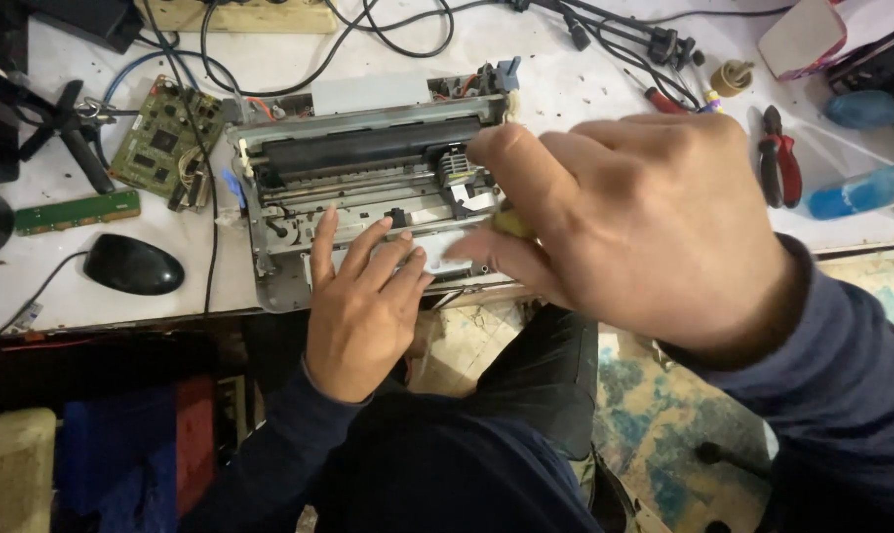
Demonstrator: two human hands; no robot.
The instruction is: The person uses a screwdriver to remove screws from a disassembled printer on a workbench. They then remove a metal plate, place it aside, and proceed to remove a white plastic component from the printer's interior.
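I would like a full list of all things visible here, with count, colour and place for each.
opened printer: one, grey and black, middle of the table
table: one, white and stained, across the top
green circuit board: one, left of the printer
narrow green board: one, far left
computer mouse: one, black, left front edge
cables: several, black, back of the table
pliers: one, red and black handles, right
screwdriver: one, red handle, back right
blue bottle: one, lying at far right
left hand: resting flat on the printer's front edge
right hand: raised over the printer's right side, pinching a small yellow thing, mostly hidden
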